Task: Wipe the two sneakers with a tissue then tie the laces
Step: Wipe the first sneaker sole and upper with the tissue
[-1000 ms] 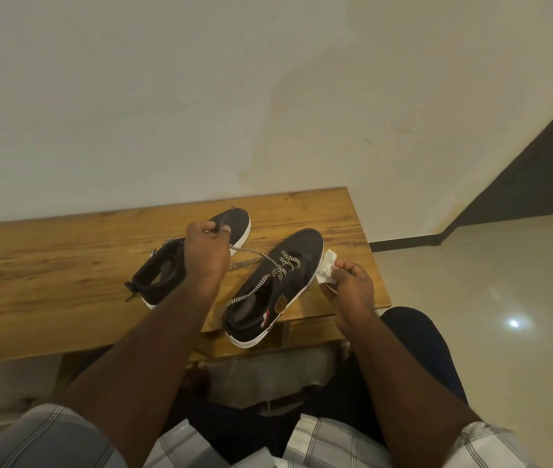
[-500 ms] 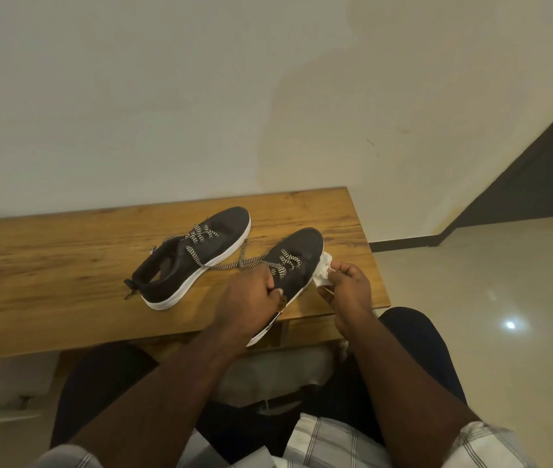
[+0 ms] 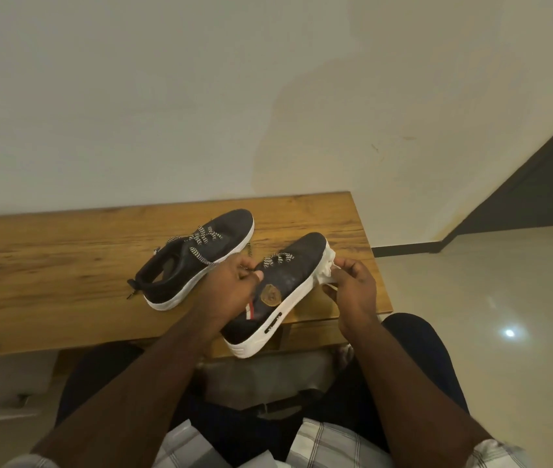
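1. A room in a home is suggested, though the exact kind cannot be told.
2. A plain cream wall [image 3: 200, 96], marked by a darker stain, is seen behind a low wooden bench [image 3: 48, 275].
3. A glossy pale tiled floor [image 3: 522, 332] with a dark skirting strip [image 3: 407, 248] is seen past the bench's right edge.
4. Two sneakers [image 3: 197, 261] are kept on the bench.

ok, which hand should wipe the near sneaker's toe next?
Right. The right hand already pinches the tissue against the near sneaker at its toe, while the left hand grips its upper to steady it.
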